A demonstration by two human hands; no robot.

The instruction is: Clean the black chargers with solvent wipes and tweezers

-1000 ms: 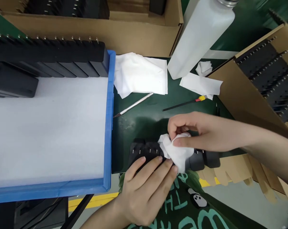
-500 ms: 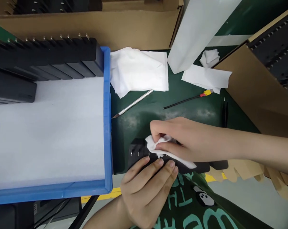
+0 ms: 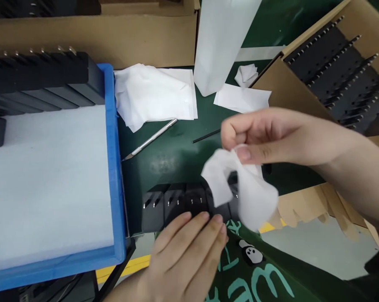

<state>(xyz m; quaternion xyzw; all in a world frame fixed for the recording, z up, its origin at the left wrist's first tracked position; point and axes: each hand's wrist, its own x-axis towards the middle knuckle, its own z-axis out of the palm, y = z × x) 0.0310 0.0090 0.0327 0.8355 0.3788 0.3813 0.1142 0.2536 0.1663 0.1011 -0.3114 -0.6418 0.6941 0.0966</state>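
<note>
Cloth (image 3: 255,193) hangs pinched in the right hand (image 3: 266,136), left hand (image 3: 185,253) lying flat against black adapters (image 3: 178,207).

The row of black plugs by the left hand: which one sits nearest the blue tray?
The plug at the row's left end, across a strip of green table from the blue tray; every other one sits farther right.

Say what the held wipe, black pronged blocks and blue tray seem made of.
Held wipe: matte paper or cloth, folding softly. Black pronged blocks: probably matte plastic, smooth; prongs shine like metal. Blue tray: likely satin plastic, rounded at the corner.
</note>
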